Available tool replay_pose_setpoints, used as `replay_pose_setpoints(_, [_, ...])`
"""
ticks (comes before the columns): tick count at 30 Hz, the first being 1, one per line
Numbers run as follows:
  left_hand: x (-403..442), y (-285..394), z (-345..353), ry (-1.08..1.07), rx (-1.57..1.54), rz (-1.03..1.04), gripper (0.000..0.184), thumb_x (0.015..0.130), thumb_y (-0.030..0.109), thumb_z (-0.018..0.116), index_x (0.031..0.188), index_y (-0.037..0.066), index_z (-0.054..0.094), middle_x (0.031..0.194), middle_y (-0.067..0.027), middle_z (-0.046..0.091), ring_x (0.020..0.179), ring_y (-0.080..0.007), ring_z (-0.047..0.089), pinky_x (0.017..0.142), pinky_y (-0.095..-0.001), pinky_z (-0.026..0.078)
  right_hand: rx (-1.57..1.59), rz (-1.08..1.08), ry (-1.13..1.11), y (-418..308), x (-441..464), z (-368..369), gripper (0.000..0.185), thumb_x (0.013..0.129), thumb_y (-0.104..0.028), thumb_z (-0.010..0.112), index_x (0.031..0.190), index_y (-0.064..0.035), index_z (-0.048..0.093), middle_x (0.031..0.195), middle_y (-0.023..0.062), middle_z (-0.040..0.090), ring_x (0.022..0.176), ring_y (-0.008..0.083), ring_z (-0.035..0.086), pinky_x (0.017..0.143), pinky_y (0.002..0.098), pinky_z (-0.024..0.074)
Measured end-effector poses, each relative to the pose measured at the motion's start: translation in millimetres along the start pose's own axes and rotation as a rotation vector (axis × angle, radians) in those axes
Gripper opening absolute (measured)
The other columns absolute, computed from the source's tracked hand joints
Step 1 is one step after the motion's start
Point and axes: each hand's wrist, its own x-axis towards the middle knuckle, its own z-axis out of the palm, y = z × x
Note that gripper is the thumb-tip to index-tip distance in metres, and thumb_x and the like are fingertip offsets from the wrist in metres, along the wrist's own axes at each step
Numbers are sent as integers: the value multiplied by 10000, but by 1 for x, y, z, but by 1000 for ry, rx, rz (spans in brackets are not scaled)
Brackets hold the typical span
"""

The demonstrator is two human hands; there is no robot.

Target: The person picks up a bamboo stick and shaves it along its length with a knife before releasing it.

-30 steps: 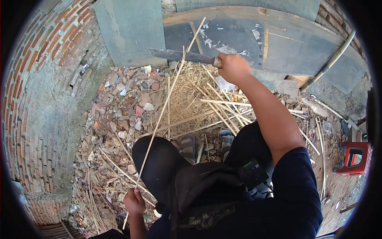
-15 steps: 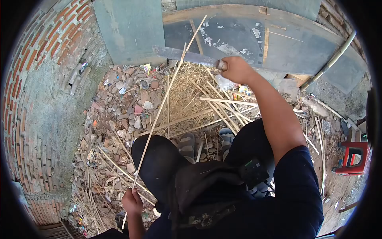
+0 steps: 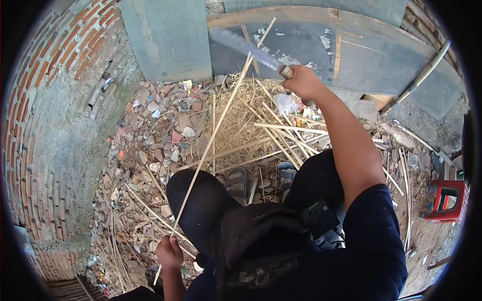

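My left hand (image 3: 169, 252) is closed round the lower end of a long, thin bamboo strip (image 3: 205, 151). The strip slants up over my left knee, and its far end stands in front of the grey boards. In my closed right hand (image 3: 304, 83) is the handle of a machete (image 3: 251, 49), held out at arm's length. Its blade points to the upper left and crosses the strip near the far end. The blade is a little blurred, and I cannot tell whether its edge touches the strip.
Pale shavings (image 3: 233, 125) lie beyond my feet, with several cut strips (image 3: 286, 129) on them. Stone rubble (image 3: 165, 128) covers the ground to the left, beside a brick wall (image 3: 55, 145). Grey boards (image 3: 301, 45) stand at the back. A red plastic stool (image 3: 446, 200) is at the right.
The machete has risen, its tip moving up and to the right. The strip's far end has shifted to the right, while my left hand has stayed nearly in place.
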Motion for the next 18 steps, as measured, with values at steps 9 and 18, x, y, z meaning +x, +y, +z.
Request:
replay_pose_setpoints(9, [0, 5, -14, -41, 54, -47, 391, 1049, 305, 477, 772, 35, 528, 624, -231, 566, 597, -479, 574, 538, -546, 416, -101, -173, -41, 15, -1, 18, 293, 780, -218, 737, 986, -17, 683, 781, 166, 698, 687, 288, 689, 680, 415, 550])
replay_pose_setpoints(18, [3, 13, -3, -55, -32, -84, 388, 1052, 289, 468, 780, 27, 556, 621, -225, 565, 594, -477, 569, 536, -539, 413, -140, -219, -106, 0, -12, 21, 298, 763, -202, 738, 971, 2, 676, 800, 187, 706, 739, 323, 695, 724, 434, 550])
